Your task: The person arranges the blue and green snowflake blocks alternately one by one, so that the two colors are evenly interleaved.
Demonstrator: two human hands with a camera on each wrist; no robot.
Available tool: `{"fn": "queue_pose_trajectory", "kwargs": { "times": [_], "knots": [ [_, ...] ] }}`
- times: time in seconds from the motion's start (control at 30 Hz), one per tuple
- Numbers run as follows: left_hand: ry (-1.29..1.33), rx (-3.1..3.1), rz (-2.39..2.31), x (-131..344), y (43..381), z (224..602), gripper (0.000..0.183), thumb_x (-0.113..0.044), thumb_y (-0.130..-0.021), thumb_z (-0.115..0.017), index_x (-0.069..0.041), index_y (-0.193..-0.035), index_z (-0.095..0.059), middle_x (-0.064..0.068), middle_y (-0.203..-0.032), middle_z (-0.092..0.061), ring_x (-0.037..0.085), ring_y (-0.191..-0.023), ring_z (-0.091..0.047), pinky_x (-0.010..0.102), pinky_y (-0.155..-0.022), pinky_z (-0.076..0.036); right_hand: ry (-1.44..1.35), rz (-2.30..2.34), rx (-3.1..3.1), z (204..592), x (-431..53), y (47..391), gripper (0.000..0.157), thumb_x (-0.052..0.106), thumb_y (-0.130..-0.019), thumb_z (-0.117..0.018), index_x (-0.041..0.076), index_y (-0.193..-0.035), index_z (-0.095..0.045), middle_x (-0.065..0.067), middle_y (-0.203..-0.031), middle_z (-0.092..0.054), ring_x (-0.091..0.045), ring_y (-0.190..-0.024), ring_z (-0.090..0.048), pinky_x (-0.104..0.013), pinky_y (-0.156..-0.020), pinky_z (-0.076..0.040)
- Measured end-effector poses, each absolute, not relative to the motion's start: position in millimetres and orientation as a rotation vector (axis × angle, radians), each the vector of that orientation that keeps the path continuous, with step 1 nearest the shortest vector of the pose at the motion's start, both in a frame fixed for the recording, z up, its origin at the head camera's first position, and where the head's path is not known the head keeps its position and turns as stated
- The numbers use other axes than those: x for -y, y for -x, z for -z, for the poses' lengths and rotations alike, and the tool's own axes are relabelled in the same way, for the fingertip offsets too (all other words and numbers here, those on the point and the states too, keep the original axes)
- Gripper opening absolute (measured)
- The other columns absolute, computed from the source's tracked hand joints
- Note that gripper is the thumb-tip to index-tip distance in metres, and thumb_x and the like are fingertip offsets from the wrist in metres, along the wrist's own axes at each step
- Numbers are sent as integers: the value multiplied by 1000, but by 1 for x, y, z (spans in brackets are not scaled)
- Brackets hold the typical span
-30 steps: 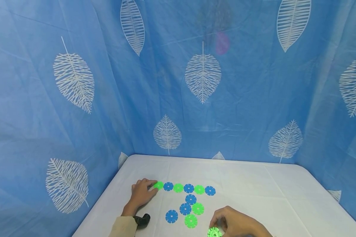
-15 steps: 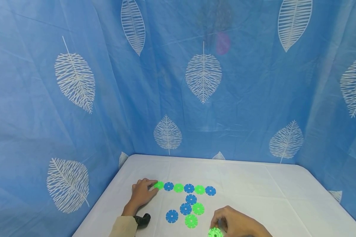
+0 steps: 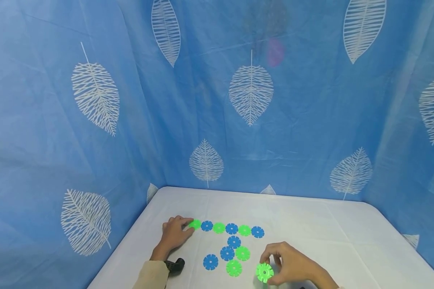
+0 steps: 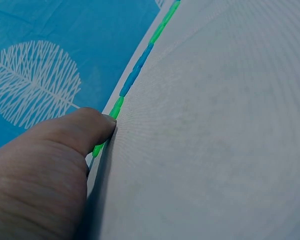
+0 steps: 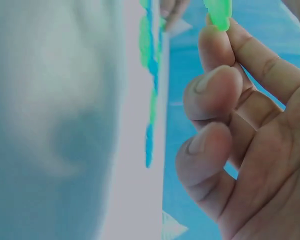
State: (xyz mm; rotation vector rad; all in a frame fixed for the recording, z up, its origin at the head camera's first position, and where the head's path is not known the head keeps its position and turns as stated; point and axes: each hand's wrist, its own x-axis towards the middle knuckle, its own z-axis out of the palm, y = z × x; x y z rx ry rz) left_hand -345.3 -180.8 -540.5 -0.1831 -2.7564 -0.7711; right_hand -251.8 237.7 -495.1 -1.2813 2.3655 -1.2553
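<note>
We see the right hand [image 3: 293, 263] pinch a notched green disc [image 3: 267, 269] at the fingertips while the left hand [image 3: 174, 233] grips the leftmost disc [image 3: 195, 224] between thumb and forefinger.

High head view, close wrist views

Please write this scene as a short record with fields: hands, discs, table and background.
Left hand: finger and thumb on the green disc at the row's left end
Right hand: pinches another green disc
Row: six discs, left to right green, blue, green, blue, green, blue
Between row and person: three blue discs and two green discs, besides the held one
Table: white
Background: blue cloth with white leaf pattern
</note>
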Motion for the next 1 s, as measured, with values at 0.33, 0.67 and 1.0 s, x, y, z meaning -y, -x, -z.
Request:
{"fn": "queue_pose_trajectory", "kwargs": {
  "times": [0.33, 0.67, 1.0],
  "knots": [
    [180, 2756, 776, 182, 344, 542, 36, -39, -85, -76, -27, -119, -74, -3, -104, -68, 17, -99, -54, 43, -85, -32, 1214, 1253, -2710, 460, -251, 267, 35, 28, -77, -87, 27, -108, -70, 10, -92, -65, 4, -59, -44, -23, -51, -45],
    [193, 2754, 781, 181, 346, 545, 36, -38, -84, -76, -26, -118, -74, -4, -103, -68, 16, -98, -54, 44, -84, -31, 1242, 1310, -3012, 457, -257, 278, 43, 17, -71, -91, 24, -108, -70, 11, -90, -65, 3, -56, -43, -21, -51, -41],
    [185, 2751, 767, 183, 347, 544, 36, -38, -85, -76, -27, -119, -74, -3, -104, -68, 17, -99, -55, 44, -85, -32, 1186, 1486, -3110, 460, -249, 293, 47, 1, -66, -90, 12, -108, -73, 0, -89, -67, -4, -55, -47, -20, -48, -38]
  ]
}}
